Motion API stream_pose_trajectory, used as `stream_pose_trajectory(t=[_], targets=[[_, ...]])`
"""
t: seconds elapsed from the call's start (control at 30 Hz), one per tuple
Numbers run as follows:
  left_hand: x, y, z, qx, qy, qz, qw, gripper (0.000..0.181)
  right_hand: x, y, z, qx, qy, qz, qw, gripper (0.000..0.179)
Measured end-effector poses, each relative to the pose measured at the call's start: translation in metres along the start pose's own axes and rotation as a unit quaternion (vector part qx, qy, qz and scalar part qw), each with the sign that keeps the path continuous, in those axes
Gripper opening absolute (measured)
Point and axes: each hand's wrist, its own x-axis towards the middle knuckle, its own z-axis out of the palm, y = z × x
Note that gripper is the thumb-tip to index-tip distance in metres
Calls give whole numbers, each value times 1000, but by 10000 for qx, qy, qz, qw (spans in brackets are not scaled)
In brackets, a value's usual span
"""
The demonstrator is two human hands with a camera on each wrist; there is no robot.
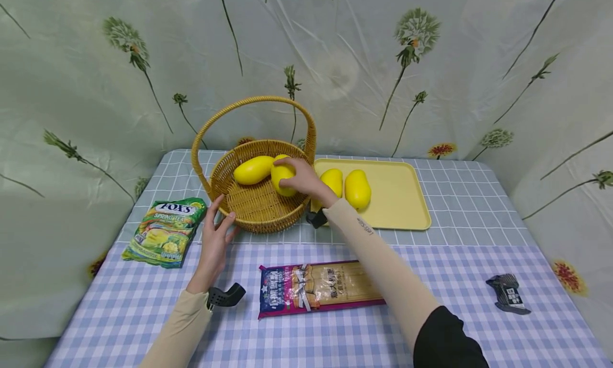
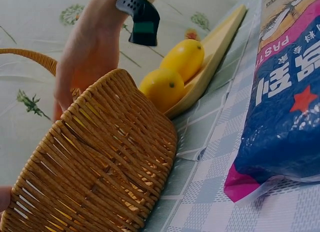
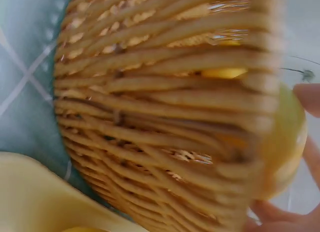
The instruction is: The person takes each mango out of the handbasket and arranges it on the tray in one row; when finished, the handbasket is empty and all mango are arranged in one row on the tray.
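My right hand point(image 1: 307, 177) grips a yellow mango point(image 1: 281, 181) at the right side of a wicker basket point(image 1: 261, 226), reaching over its rim. The right wrist view shows the fingers around this mango point(image 3: 287, 147) just beyond the woven wall. Another mango point(image 1: 252, 170) lies inside the basket, toward the back. My left hand point(image 1: 214, 245) rests at the basket's front left edge with its fingers spread. In the left wrist view only a fingertip point(image 2: 4, 198) of it shows, beside the basket's wall point(image 2: 100, 152).
Two mangoes, one point(image 1: 357, 190) fully visible, lie on a yellow tray point(image 1: 395, 198) right of the basket. A green candy bag point(image 1: 167, 232) lies at left. A pasta packet point(image 1: 321, 286) lies in front, partly under my right forearm. A small black wrapped packet point(image 1: 508, 293) is far right.
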Motion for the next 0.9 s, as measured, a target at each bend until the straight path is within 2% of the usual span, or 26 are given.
stream_pose_trajectory(t=[0.13, 0.23, 0.47, 0.63, 0.77, 0.9], targets=[[0, 0, 0, 10, 7, 21, 10000, 55, -9, 1, -9, 912, -136, -152, 9956, 51], [0, 0, 0, 20, 9, 15, 10000, 55, -16, 5, -16, 1197, -243, -197, 9923, 53], [0, 0, 0, -39, -23, 17, 10000, 55, -37, 15, -32, 1358, -218, -538, 9890, 53], [0, 1, 1, -21, -20, 14, 10000, 55, -57, 26, -45, 1589, -250, -569, 9853, 47], [0, 1, 1, -30, -22, 4, 10000, 55, -71, 36, -57, 1450, -109, -770, 9864, 37], [0, 0, 1, -44, -7, 1, 10000, 55, -82, 43, -68, 1326, -40, -932, 9868, 34]])
